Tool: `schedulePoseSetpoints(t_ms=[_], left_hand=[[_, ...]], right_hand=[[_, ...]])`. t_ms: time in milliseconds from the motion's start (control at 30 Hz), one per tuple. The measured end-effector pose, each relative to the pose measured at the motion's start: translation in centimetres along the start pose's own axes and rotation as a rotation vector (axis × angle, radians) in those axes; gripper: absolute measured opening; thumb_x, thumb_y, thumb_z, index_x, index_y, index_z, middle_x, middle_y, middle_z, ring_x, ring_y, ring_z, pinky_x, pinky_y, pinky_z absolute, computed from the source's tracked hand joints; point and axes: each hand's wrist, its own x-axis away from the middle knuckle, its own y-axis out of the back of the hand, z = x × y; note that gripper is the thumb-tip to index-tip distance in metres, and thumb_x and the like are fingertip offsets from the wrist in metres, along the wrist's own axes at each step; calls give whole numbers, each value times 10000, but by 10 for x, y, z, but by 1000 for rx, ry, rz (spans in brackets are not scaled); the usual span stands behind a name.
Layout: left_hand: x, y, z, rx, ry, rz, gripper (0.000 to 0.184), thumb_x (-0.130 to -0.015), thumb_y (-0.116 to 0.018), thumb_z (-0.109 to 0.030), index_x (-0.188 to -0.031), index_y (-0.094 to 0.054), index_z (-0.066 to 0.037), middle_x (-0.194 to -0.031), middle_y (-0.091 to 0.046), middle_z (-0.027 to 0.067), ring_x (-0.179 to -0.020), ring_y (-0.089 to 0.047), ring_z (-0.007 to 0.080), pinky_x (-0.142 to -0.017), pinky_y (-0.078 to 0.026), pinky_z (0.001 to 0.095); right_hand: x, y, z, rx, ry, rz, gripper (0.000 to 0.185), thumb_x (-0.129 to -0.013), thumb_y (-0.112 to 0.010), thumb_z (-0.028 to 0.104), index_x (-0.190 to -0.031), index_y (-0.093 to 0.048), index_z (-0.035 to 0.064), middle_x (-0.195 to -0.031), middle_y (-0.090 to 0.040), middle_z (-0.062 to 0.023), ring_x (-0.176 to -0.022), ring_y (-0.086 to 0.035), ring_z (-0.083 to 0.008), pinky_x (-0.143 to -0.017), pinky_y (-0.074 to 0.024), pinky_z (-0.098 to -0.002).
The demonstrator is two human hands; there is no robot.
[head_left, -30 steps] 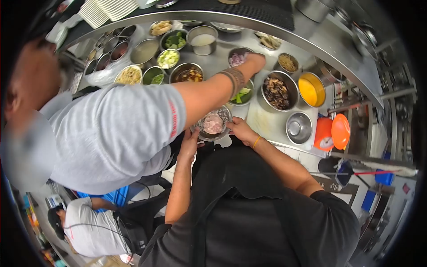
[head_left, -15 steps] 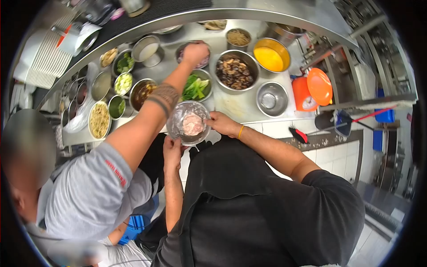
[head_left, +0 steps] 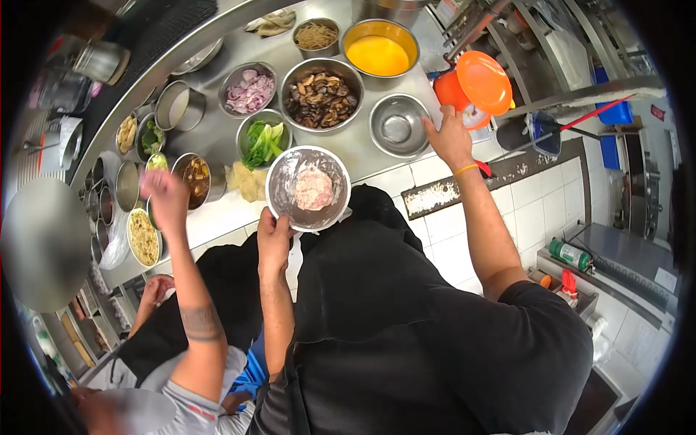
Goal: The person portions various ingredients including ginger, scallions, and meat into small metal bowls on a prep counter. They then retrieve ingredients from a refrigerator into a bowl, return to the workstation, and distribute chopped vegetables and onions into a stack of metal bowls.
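Observation:
My left hand (head_left: 274, 245) grips the lower left rim of a steel bowl (head_left: 281, 190), thumb on the edge. In the bowl sits a lump of pale pink paste (head_left: 314, 189), which looks like raw minced meat. My right hand (head_left: 452, 141) is off to the right, thumb and fingers apart, holding nothing. It is close to the right rim of a smaller steel bowl (head_left: 397, 130); whether it touches the rim I cannot tell. Just beyond that hand stands an orange dial scale (head_left: 448, 94) with an orange pan (head_left: 483, 83).
Bowls of sliced red onion (head_left: 249, 91), green vegetables (head_left: 262, 143), mushrooms (head_left: 322, 100) and yellow liquid (head_left: 377, 56) crowd the counter. A co-worker's hand (head_left: 167, 196) hovers over the containers at left. A steel shelf edge (head_left: 145, 80) crosses the far left.
My right hand has let go of the meat bowl and moved right, towards the smaller bowl and scale. The co-worker's arm has drawn back from the onion bowl. The view has shifted right.

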Motion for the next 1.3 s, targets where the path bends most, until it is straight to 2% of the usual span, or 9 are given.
schedulePoseSetpoints(t_ms=[167, 267, 400, 467, 567, 700, 800, 1000, 1300], left_hand=[[-18, -37, -10, -117, -25, 169, 233, -1013, -500, -54, -1228, -582, -17, -1160, -687, 88, -978, -688, 161, -829, -590, 320], [-39, -67, -10, -196, 57, 236, 264, -1009, -532, -98, -1258, -582, -25, -1158, -690, 83, -1000, -688, 163, -832, -593, 322], [-81, -125, 0, -133, 69, 402, 308, -1004, -551, -113, -1293, -547, -4, -1200, -661, 108, -1007, -689, 195, -863, -615, 369], [-104, -155, 8, -146, 41, 419, 275, -1011, -563, -118, -1243, -528, 24, -1159, -635, 133, -985, -692, 221, -832, -636, 361], [-116, -177, 0, -301, -4, 408, 249, -1039, -588, -167, -1146, -506, 42, -1052, -601, 141, -927, -695, 239, -761, -660, 345], [-88, -154, -49, -524, 39, 425, 623, -1023, -574, -542, -1211, -527, 50, -1068, -609, 176, -767, -695, 211, -604, -612, 326], [-63, -121, -82, -75, 131, 562, 1012, -961, -235, -841, -1431, -471, 24, -1306, -616, 219, -1054, -676, 264, -892, -577, 414], [-33, -94, -104, 208, 61, 570, 716, -1062, -553, -472, -1540, -363, 27, -1468, -540, 157, -1337, -551, 242, -1112, -464, 395], [-26, -66, -111, 218, 48, 426, 740, -1080, -473, -523, -1560, -340, 24, -1531, -483, 177, -1380, -506, 249, -1133, -438, 406]], right_hand=[[9, -11, -24, -506, -383, 445, 400, -951, -656, 343, -1057, -650, -43, -840, -706, -234, -800, -710, -376, -727, -549, -457], [31, 15, -54, -568, -311, 215, 285, -958, -600, 230, -1032, -660, -39, -731, -669, -166, -611, -659, -249, -595, -517, -404], [40, 97, -60, -471, -306, 60, 299, -972, -604, 243, -1047, -636, -44, -752, -650, -176, -670, -629, -262, -668, -486, -436], [36, 132, -44, -481, -306, 108, 267, -1026, -556, 179, -1150, -660, -33, -825, -688, -65, -705, -548, -79, -648, -475, -298], [30, 125, -43, -501, -75, 5, 256, -1017, -564, 162, -1154, -647, -37, -828, -667, -86, -684, -573, -135, -640, -471, -324], [41, 116, 4, -405, -1, 94, 244, -971, -631, 187, -1012, -622, -53, -655, -562, -181, -582, -522, -221, -578, -432, -409], [52, 112, 58, -510, 15, 279, 249, -962, -641, 200, -913, -615, -43, -653, -588, -189, -552, -546, -240, -558, -438, -406], [57, 77, 111, -536, 210, 353, 285, -963, -668, 253, -926, -636, -28, -734, -629, -240, -676, -612, -423, -640, -481, -464], [38, 90, 167, -519, 807, 61, 240, -919, -660, 102, -1145, -692, 26, -1114, -687, -146, -1007, -669, -344, -861, -555, -429]])
